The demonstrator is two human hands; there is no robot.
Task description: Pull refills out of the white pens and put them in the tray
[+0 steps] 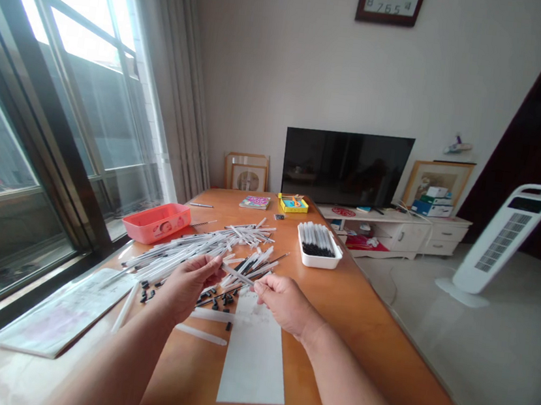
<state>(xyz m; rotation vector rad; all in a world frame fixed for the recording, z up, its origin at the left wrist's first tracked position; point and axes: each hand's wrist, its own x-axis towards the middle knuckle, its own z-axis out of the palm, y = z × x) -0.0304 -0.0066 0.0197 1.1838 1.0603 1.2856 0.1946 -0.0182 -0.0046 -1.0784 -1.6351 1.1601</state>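
Note:
A translucent white pen barrel [238,275] is held between my two hands, above the near side of a pile of pen parts. My left hand [195,280] pinches its left end, and my right hand [282,301] pinches the right end. Beneath them spreads the heap of white pen barrels [196,249], with dark refills [255,265] mixed in. Small black caps [225,299] are scattered close to my left hand. Below my right hand lies a white paper strip [255,358]. Whether anything sits inside the held barrel, I cannot tell.
A white tray [322,261] of pens with black ends stands at the table's right. On the left are a red basket [155,224] and a booklet [66,315]. A yellow box [294,205] and a colourful booklet [255,202] lie at the far end.

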